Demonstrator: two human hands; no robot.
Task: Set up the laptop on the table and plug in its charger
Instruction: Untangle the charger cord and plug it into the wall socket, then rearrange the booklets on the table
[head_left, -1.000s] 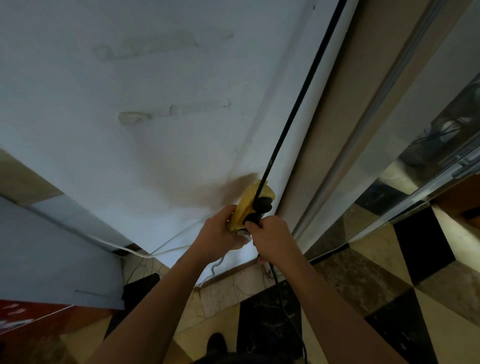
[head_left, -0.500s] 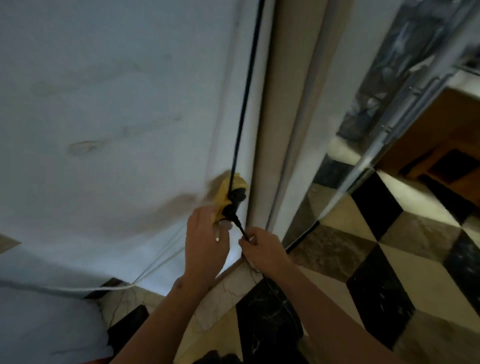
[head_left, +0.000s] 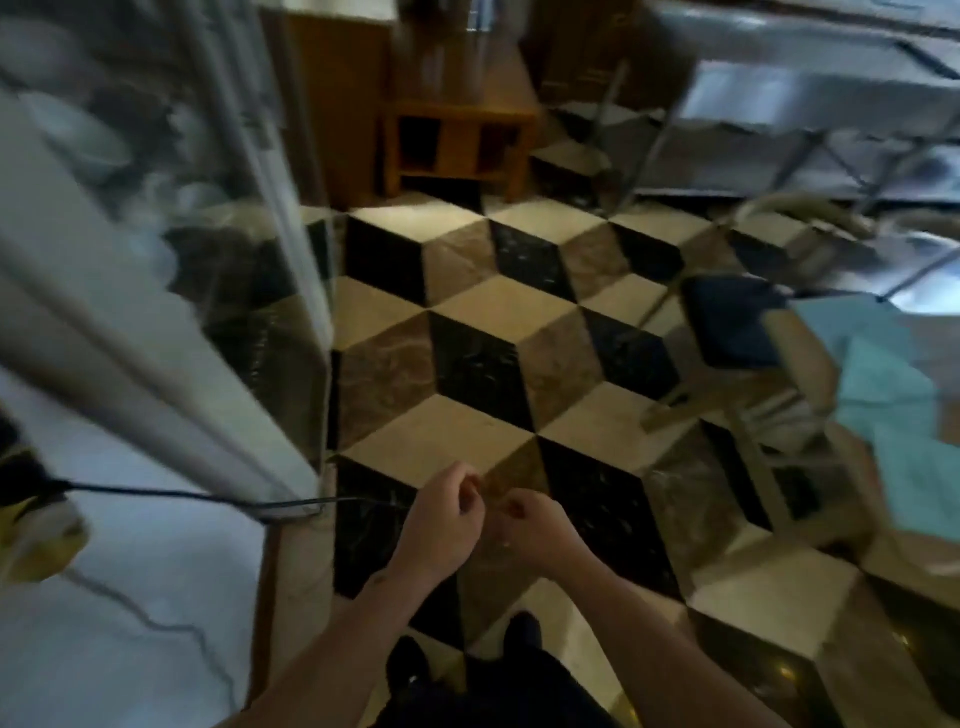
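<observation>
charger cable (head_left: 171, 492): a thin black line is seen running from the yellow power strip (head_left: 36, 540) at the left edge, across the white wall base, toward the hands; its last stretch is lost in blur.
left hand (head_left: 441, 525): fingers are curled, held over the floor; whether the cable is pinched cannot be told.
right hand (head_left: 535, 530): fingers are curled, just beside the left; its grasp cannot be told either.
floor (head_left: 478, 353): cube-patterned tiles in black, brown and cream.
wooden cabinet (head_left: 457, 140): placed at the far wall.
teal cloth (head_left: 893, 395): draped at the right.
</observation>
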